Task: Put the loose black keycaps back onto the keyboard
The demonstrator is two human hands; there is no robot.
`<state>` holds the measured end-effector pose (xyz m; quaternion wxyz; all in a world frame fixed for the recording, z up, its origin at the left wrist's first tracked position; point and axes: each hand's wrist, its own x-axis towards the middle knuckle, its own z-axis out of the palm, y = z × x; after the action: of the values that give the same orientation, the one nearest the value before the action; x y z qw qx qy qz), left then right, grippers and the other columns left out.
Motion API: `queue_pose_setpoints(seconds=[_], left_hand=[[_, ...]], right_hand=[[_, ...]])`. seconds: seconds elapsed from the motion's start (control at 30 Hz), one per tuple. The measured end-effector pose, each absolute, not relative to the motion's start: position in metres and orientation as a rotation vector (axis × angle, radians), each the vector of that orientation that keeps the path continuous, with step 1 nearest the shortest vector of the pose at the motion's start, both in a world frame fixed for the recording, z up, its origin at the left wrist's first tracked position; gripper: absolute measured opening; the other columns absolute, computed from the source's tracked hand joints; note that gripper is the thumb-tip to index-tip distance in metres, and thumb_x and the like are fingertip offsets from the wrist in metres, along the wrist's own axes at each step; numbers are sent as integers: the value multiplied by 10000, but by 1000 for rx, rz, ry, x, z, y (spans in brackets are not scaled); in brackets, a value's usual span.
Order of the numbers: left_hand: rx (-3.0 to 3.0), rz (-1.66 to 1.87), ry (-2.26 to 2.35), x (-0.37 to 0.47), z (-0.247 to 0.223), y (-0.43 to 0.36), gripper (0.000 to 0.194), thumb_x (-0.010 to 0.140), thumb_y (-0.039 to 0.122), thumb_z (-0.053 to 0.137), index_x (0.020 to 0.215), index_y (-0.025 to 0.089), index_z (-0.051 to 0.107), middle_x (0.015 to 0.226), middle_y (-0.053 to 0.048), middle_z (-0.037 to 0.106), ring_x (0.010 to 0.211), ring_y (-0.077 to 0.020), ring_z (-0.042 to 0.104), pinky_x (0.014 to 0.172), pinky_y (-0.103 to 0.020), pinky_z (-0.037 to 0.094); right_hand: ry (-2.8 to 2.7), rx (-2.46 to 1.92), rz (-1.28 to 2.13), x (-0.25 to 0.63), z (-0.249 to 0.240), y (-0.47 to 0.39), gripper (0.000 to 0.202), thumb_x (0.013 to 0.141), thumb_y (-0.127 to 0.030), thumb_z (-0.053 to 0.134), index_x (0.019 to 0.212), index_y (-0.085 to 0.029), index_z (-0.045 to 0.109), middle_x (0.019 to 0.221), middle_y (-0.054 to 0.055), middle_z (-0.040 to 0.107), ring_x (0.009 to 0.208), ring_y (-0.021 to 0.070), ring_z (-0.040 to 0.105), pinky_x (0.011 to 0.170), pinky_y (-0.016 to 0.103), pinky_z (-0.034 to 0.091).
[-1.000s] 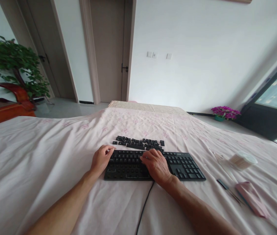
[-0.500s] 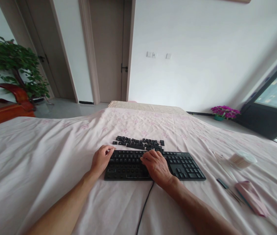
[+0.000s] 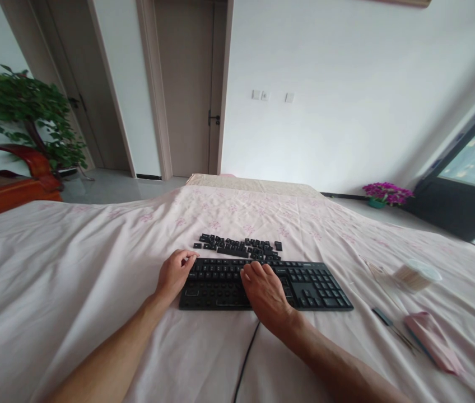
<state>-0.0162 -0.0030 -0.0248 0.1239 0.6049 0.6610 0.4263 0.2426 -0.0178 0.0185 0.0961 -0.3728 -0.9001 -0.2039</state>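
A black keyboard [image 3: 317, 285] lies on the pale pink cloth, with its lower left rows stripped of keycaps. Loose black keycaps [image 3: 233, 247] are gathered just beyond its far edge. My left hand [image 3: 175, 272] is at the keyboard's far left corner, thumb and fingertips pressed together at the edge. Over the middle of the keyboard rests my right hand [image 3: 265, 288], its fingers bent and close together, with the fingertips turned down to the keys. Anything beneath those fingertips is hidden. A black cable [image 3: 247, 358] runs from the keyboard toward me.
To the right are a clear tub of cotton swabs [image 3: 417, 275], a thin tool with a dark handle [image 3: 382, 316] and a folded pink cloth [image 3: 433, 341]. A wooden armchair [image 3: 14, 179] and a plant [image 3: 31, 112] stand at the left. Pink flowers [image 3: 386, 193] are on the floor.
My right hand has shifted slightly down and left on the keyboard, uncovering a few framed key positions to its right. My left hand has stayed in place.
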Motion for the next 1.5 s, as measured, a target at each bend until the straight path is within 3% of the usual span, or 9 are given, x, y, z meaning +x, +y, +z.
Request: queue_pose_setpoints(seconds=[0.4, 0.5, 0.67, 0.9, 1.2, 1.5], left_hand=[[1770, 1251, 1916, -16, -24, -3, 290, 845, 393, 471, 890, 229, 707, 965, -37, 702, 878, -190, 637, 811, -289, 474], [1751, 1251, 1921, -15, -23, -4, 288, 845, 392, 471, 880, 230, 706, 960, -36, 702, 865, -188, 640, 804, -286, 475], [1729, 1242, 1910, -14, -23, -4, 282, 847, 386, 473, 891, 231, 704, 957, -27, 701, 820, -177, 643, 786, -280, 476], [1736, 1253, 1893, -15, -24, -3, 310, 851, 400, 457, 894, 213, 701, 969, -43, 702, 870, -191, 642, 808, -290, 476], [1712, 1256, 1898, -14, -21, -3, 296, 844, 393, 469, 890, 228, 710, 959, -32, 708, 844, -186, 647, 785, -284, 480], [1722, 1252, 1895, -14, -22, -3, 293, 860, 393, 460, 891, 228, 701, 967, -32, 704, 881, -188, 646, 801, -291, 474]], right_hand=[[-2688, -1153, -612, 239, 20, -27, 274, 782, -26, 522, 990, -143, 657, 965, 110, 613, 906, 244, 490, 772, 369, 391], [-2689, -1141, -441, 247, 27, -21, 276, 791, -38, 525, 976, -181, 673, 977, 84, 624, 908, 223, 505, 769, 339, 392], [-2486, -1185, -20, 268, 38, 24, 286, 939, -201, 445, 1005, -282, 711, 973, 16, 657, 891, 148, 540, 812, 252, 388], [-2475, -1514, 25, 266, 40, 115, 275, 862, -182, 531, 977, -296, 753, 1036, 17, 676, 985, 181, 516, 839, 246, 365], [-2540, -1583, -33, 251, 28, 149, 253, 812, -176, 561, 881, -295, 773, 1051, 41, 684, 1017, 227, 479, 809, 300, 334], [-2564, -1684, -32, 240, 29, 168, 160, 757, -236, 646, 850, -236, 777, 871, 78, 726, 1016, 235, 491, 814, 302, 306]])
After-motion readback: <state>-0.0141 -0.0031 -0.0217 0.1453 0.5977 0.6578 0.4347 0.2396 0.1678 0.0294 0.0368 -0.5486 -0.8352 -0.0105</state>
